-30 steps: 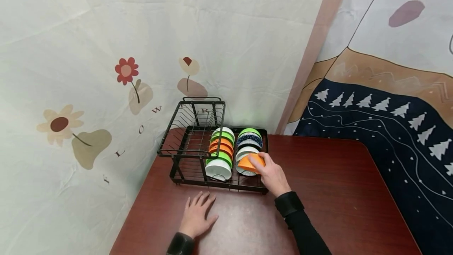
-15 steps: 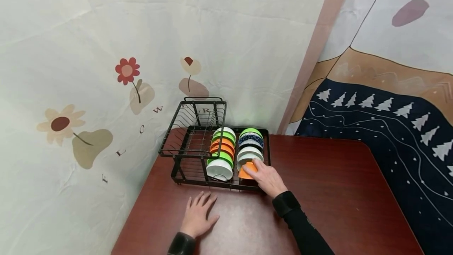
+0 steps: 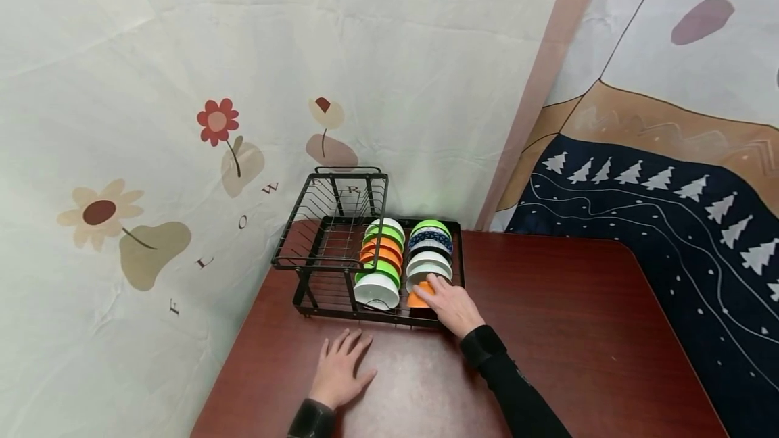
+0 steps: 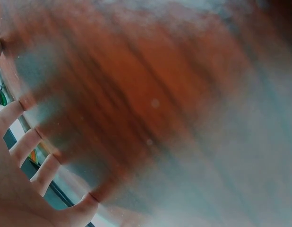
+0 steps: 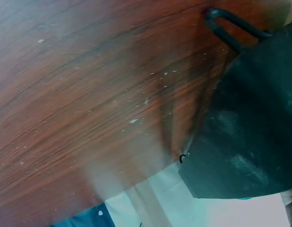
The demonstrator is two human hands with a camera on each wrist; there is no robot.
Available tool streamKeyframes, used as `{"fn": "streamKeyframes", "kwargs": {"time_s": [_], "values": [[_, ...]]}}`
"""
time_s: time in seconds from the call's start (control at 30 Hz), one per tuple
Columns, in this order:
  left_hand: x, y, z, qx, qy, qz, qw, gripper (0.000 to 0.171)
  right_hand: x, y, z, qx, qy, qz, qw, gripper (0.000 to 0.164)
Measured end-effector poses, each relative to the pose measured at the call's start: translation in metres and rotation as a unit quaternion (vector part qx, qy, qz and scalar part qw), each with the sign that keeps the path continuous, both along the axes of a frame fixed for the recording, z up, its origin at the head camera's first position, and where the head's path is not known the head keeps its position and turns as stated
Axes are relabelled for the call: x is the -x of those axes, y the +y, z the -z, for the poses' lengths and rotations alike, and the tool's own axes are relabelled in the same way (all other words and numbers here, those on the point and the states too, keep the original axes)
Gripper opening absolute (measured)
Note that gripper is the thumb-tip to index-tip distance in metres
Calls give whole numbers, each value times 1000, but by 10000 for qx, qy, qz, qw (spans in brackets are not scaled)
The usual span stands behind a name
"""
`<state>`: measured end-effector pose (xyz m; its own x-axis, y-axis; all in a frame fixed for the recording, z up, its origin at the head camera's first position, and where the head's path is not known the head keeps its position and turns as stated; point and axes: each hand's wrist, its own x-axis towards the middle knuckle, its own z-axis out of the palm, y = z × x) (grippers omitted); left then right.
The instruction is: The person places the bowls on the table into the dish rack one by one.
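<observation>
My right hand (image 3: 452, 306) pinches an orange bowl (image 3: 416, 299) low at the front of the right-hand row in the black dish rack (image 3: 389, 318). Fingers cover part of this bowl, so whether it touches the wires is hidden. Just behind it in that row stand white bowls (image 3: 429, 268), a blue-patterned bowl (image 3: 430, 242) and a green one (image 3: 430, 225). On the left, another row holds white, green and orange bowls (image 3: 381, 259), tilted on edge. My left hand (image 3: 339, 372) rests on the table before the rack, fingers spread, also visible in the left wrist view.
An upper wire basket (image 3: 331, 222) rises over the rack's left half, partly above the left row. The reddish-brown table (image 3: 548, 303) extends right. Behind hangs a printed cloth (image 3: 426, 86). In the right wrist view, the rack's dark side panel (image 5: 245, 123) fills the right.
My right hand has moved the orange bowl forward and down, from over the white bowls to the front end of the right row. The left hand has stayed put.
</observation>
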<state>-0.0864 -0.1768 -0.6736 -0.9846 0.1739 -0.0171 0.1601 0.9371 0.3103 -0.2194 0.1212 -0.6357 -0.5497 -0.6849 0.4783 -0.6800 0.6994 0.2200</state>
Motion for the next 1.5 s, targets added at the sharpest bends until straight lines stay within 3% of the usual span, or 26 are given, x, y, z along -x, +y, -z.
{"fn": "streamKeyframes", "kwargs": {"time_s": [0.07,0.17,0.43,0.57,0.73,0.83,1.07,1.5], "values": [[0,0,-1,-4,5,2,10000,69,0,-1,-1,-21,-140,33,9999,59],[0,1,-1,-4,-36,1,10000,69,1,-1,-2,-47,-346,83,9994,48],[0,2,0,0,-182,-22,9998,68,4,0,-6,-28,-627,290,9976,48],[0,2,0,-25,-169,-20,9999,68,3,3,-8,193,-894,401,9950,42],[0,1,-1,-22,-114,-23,9999,67,1,5,-4,624,-1275,509,9886,52],[0,1,-1,-25,-109,-17,9999,68,-1,7,-1,762,-1140,532,9891,56],[0,1,-1,-34,-66,-16,10000,68,-3,11,3,1001,-346,631,9924,55],[1,0,0,-32,-112,-34,9999,68,-6,15,6,1102,-319,554,9918,53]]}}
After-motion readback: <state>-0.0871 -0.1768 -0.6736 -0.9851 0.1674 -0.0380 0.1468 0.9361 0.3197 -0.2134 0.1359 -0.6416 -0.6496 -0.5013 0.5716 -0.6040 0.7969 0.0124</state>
